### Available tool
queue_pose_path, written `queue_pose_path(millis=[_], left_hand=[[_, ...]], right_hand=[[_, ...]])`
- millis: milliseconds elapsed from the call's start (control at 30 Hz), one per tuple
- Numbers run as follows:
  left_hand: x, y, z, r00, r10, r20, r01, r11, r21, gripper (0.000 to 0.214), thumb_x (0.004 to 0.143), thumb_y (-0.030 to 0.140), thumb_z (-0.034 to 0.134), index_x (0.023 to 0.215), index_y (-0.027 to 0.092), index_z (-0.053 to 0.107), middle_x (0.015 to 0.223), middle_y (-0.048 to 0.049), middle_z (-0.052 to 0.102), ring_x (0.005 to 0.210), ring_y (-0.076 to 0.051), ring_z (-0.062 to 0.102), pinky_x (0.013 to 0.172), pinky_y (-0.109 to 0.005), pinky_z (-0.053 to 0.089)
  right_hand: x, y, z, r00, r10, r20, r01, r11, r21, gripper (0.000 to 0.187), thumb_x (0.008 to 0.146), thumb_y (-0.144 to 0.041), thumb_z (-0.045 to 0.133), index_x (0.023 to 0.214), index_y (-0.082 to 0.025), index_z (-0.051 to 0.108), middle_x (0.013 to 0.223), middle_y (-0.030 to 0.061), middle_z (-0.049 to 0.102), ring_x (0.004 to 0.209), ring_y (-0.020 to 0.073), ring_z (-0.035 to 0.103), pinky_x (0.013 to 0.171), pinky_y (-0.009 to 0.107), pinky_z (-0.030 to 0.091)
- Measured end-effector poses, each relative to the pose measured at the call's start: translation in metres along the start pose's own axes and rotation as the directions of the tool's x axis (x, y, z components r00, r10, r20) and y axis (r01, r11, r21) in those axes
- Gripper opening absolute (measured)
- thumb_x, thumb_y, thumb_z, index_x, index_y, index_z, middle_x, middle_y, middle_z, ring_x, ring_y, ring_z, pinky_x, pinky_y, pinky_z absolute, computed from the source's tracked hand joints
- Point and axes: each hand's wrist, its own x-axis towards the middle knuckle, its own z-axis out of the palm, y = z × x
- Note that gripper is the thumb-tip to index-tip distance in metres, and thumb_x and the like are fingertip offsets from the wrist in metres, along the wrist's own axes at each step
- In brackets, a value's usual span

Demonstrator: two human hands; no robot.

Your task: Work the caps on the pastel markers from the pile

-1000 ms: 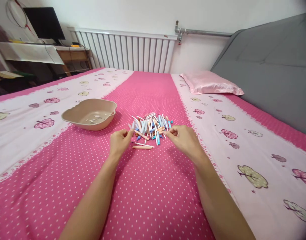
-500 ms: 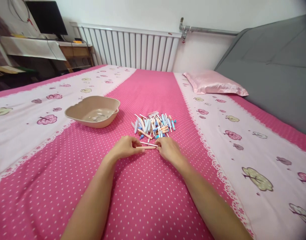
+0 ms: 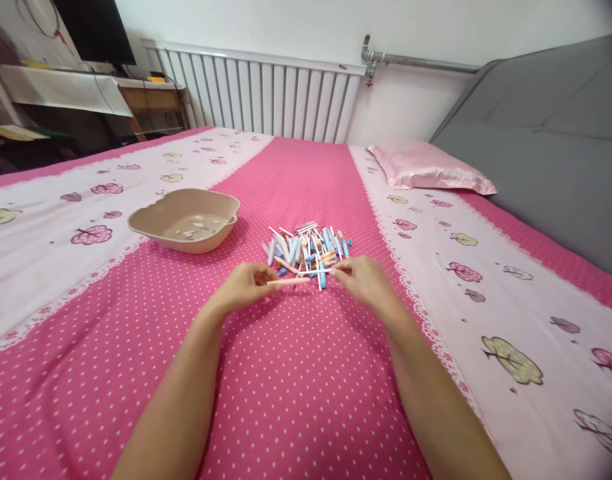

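My left hand [image 3: 246, 287] pinches a peach-coloured pen barrel [image 3: 291, 282] by its left end, its free end pointing right. Between the thumb and fingers of my right hand [image 3: 363, 281] is a thin white stick [image 3: 313, 271] that looks like a pen refill, held level and pointing left. The two pieces are apart, the stick slightly farther away. Just beyond them lies a loose pile of pen parts [image 3: 295, 248]: pale blue and peach barrels, white sticks, and small blue and orange-brown pieces. The stick partly covers the pile's near edge.
A beige plastic basin [image 3: 153, 230] stands left of the pile, with several small pieces on its bottom. Everything lies on a pink dotted bedspread [image 3: 306, 373]. Farther off are a pink pillow [image 3: 429, 167], a grey headboard [image 3: 541, 140], a white radiator [image 3: 261, 93] and a desk with a monitor [image 3: 93, 30].
My hands have moved apart, the right one going right and a little away with the white stick. My left hand has shifted slightly away and left, still with the pen barrel.
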Motion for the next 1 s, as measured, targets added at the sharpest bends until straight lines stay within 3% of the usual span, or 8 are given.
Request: queue_pose_path(millis=[167, 233, 333, 433, 533, 667, 767, 1000], left_hand=[[0.0, 0.004, 0.001, 0.984, 0.021, -0.177, -0.067, 0.963, -0.259, 0.03, 0.063, 0.034, 0.069, 0.082, 0.011, 0.066, 0.075, -0.0076, 0.068, 0.061, -0.014, 0.059, 0.052, -0.022, 0.04], [0.001, 0.004, 0.002, 0.966, 0.022, -0.259, -0.113, 0.934, -0.339, 0.029, 0.061, 0.032, 0.072, 0.081, 0.011, 0.067, 0.074, -0.0066, 0.068, 0.06, -0.012, 0.057, 0.052, -0.021, 0.04], [0.003, 0.003, 0.002, 0.922, 0.01, -0.388, -0.182, 0.895, -0.408, 0.029, 0.058, 0.029, 0.075, 0.079, 0.012, 0.067, 0.065, -0.0027, 0.065, 0.052, -0.008, 0.051, 0.05, -0.02, 0.038], [0.005, 0.0, 0.001, 0.887, 0.003, -0.462, -0.23, 0.87, -0.436, 0.027, 0.057, 0.028, 0.076, 0.077, 0.012, 0.066, 0.065, -0.0014, 0.063, 0.052, -0.007, 0.049, 0.051, -0.02, 0.038], [0.006, -0.001, 0.0, 0.874, 0.006, -0.485, -0.242, 0.873, -0.424, 0.023, 0.058, 0.027, 0.075, 0.072, 0.012, 0.064, 0.067, -0.0014, 0.064, 0.056, -0.009, 0.053, 0.054, -0.021, 0.04], [0.005, 0.003, 0.002, 0.889, 0.011, -0.457, -0.245, 0.855, -0.457, 0.02, 0.061, 0.024, 0.072, 0.064, 0.013, 0.055, 0.081, -0.0064, 0.069, 0.073, -0.015, 0.063, 0.062, -0.023, 0.044], [0.004, 0.007, 0.006, 0.904, 0.013, -0.428, -0.241, 0.841, -0.484, 0.023, 0.063, 0.025, 0.07, 0.067, 0.014, 0.05, 0.075, -0.0074, 0.07, 0.076, -0.02, 0.066, 0.058, -0.023, 0.045], [0.004, 0.012, 0.016, 0.914, 0.07, -0.401, -0.272, 0.836, -0.476, 0.032, 0.065, 0.037, 0.07, 0.073, 0.016, 0.048, 0.066, -0.0033, 0.068, 0.063, -0.017, 0.066, 0.054, -0.023, 0.045]], right_hand=[[-0.009, 0.01, -0.03, 0.954, 0.015, -0.298, 0.062, 0.967, 0.248, 0.019, 0.077, -0.03, 0.057, 0.084, -0.021, 0.073, 0.07, 0.0016, 0.07, 0.062, 0.0164, 0.063, 0.061, 0.028, 0.045], [-0.012, 0.01, -0.036, 0.906, 0.048, -0.421, 0.097, 0.944, 0.316, 0.019, 0.075, -0.032, 0.06, 0.082, -0.019, 0.073, 0.068, 0.0022, 0.069, 0.06, 0.0166, 0.063, 0.064, 0.029, 0.048], [-0.012, 0.01, -0.036, 0.795, 0.095, -0.599, 0.178, 0.907, 0.381, 0.023, 0.074, -0.036, 0.062, 0.082, -0.017, 0.072, 0.069, 0.0038, 0.068, 0.059, 0.0161, 0.062, 0.063, 0.031, 0.049], [-0.006, 0.012, -0.03, 0.705, 0.139, -0.696, 0.231, 0.882, 0.41, 0.023, 0.076, -0.034, 0.061, 0.086, -0.015, 0.07, 0.071, 0.0044, 0.067, 0.058, 0.0147, 0.06, 0.062, 0.03, 0.05], [0.001, 0.017, -0.024, 0.668, 0.189, -0.72, 0.213, 0.878, 0.428, 0.024, 0.078, -0.033, 0.059, 0.086, -0.013, 0.068, 0.068, 0.0038, 0.065, 0.056, 0.0136, 0.059, 0.06, 0.03, 0.049], [0.005, 0.021, -0.02, 0.66, 0.219, -0.719, 0.169, 0.889, 0.426, 0.024, 0.077, -0.036, 0.059, 0.084, -0.014, 0.067, 0.069, 0.0035, 0.064, 0.055, 0.0129, 0.056, 0.059, 0.029, 0.048], [0.005, 0.02, -0.018, 0.673, 0.24, -0.699, 0.171, 0.87, 0.463, 0.026, 0.076, -0.039, 0.059, 0.083, -0.014, 0.066, 0.074, 0.0037, 0.064, 0.056, 0.0122, 0.054, 0.058, 0.029, 0.047], [-0.001, 0.0, -0.016, 0.788, 0.231, -0.571, 0.32, 0.639, 0.699, 0.023, 0.077, -0.037, 0.061, 0.083, -0.015, 0.061, 0.067, 0.0005, 0.06, 0.06, 0.0119, 0.058, 0.05, 0.023, 0.046]])
